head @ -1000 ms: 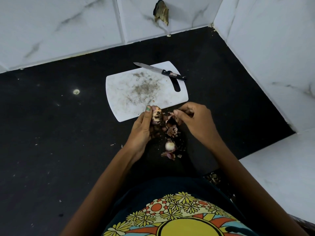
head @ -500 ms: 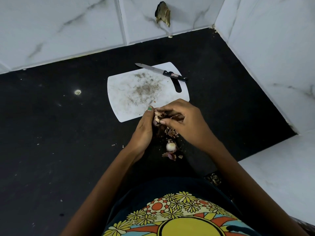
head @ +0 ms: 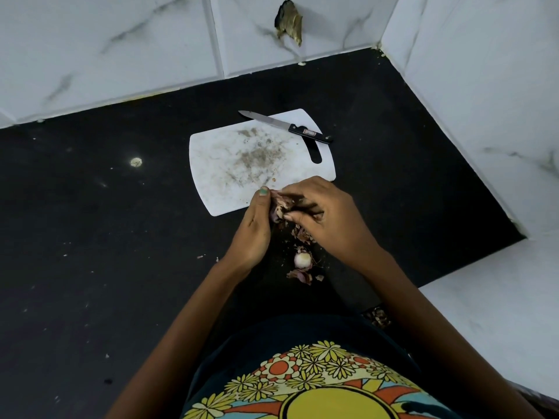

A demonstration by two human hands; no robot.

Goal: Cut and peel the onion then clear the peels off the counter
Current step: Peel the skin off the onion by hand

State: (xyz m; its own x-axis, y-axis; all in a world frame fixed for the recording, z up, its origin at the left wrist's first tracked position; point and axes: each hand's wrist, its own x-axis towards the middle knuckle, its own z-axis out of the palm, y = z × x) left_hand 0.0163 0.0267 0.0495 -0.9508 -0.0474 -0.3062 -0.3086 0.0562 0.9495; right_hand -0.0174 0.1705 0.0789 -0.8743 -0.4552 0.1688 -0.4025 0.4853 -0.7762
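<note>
Most of the onion (head: 278,207) is hidden between both hands, just past the near edge of the cutting board (head: 230,164). Since a second ago the right hand (head: 326,219) has closed in over it, fingers pinching its skin. Left hand (head: 255,228) grips it; peels (head: 302,234) lie below

black speckled counter (head: 90,267) meets white marbled wall tiles (head: 106,40) — one chipped.
</note>
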